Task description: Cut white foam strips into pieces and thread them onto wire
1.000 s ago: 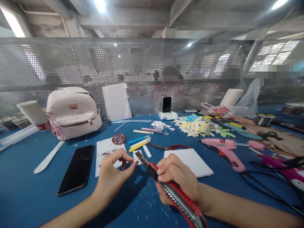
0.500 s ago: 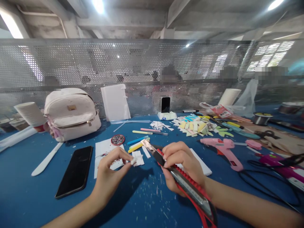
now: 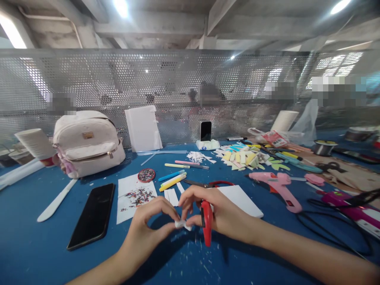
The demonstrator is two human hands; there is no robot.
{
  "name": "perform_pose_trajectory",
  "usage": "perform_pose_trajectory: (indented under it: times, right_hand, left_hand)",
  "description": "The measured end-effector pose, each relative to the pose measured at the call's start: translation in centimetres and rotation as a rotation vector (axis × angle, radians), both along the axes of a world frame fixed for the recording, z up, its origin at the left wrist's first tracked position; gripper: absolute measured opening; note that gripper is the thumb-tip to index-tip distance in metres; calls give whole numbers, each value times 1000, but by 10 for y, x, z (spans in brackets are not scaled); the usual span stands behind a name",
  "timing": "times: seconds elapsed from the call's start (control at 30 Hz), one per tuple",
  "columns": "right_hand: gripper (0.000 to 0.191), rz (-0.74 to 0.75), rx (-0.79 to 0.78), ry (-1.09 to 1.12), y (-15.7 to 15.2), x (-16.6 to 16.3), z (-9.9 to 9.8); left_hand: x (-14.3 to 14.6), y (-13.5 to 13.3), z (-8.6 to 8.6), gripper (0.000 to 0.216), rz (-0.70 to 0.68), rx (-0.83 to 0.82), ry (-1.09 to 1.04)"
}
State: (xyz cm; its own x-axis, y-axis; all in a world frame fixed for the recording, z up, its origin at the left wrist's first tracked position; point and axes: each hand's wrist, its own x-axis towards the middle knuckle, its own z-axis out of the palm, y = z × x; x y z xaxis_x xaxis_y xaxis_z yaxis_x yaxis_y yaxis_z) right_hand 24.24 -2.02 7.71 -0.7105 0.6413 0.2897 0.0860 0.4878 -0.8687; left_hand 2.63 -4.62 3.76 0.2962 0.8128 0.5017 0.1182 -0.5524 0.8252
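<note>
Between thumb and forefinger my left hand point(image 3: 150, 225) pinches a small white piece point(image 3: 182, 225), perhaps foam or folded paper. My right hand point(image 3: 221, 209) keeps a red utility knife point(image 3: 207, 225) tucked in its grip, seen nearly end-on. Its thumb and fingertips meet the white piece from the right; whether they grip it too is hard to tell. Just beyond the fingers lie white strips point(image 3: 171, 196). A white sheet point(image 3: 126, 209) with loose glitter bits is left of them, and a round red-rimmed dish point(image 3: 146, 175) of glitter rests at its top edge.
Scissors point(image 3: 221, 183) and a white pad point(image 3: 242, 200) lie beyond my right hand. A pink glue gun point(image 3: 286, 190) with cables is at right. A black phone point(image 3: 92, 215), a white plastic knife point(image 3: 57, 201) and a backpack point(image 3: 89, 144) are at left. Foam scraps point(image 3: 246, 156) pile up behind.
My right hand has turned the utility knife from pointing forward to tucked in the palm, and its fingertips have come to the white piece. My left hand moved right and slightly down.
</note>
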Motion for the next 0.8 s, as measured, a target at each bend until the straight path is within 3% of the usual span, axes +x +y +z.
perform_pose_trajectory:
  times: [0.1, 0.27, 0.47, 0.57, 0.7, 0.8]
  right_hand:
    - [31, -11, -16, -34, 0, 0, -3]
    - [25, -53, 151, -148, -2, 0, -2]
    - [30, -114, 289, -248, 10, 5, 3]
    - [29, -332, 441, -428, 49, 15, 14]
    - [18, -644, 457, -580, 130, 34, 26]
    - [28, -777, 420, -725, 179, 45, 20]
  left_hand:
    - [1, -1, -1, 9, -25, -4, 23]
    - [5, -4, -4, 9, -21, -97, 10]
    - [6, -3, -14, 8, -28, -272, -87]
    - [6, -2, -18, 8, -28, -300, -94]
    - [7, -2, -22, 7, -38, -304, -75]
    - [6, -2, -24, 7, -65, -330, -92]
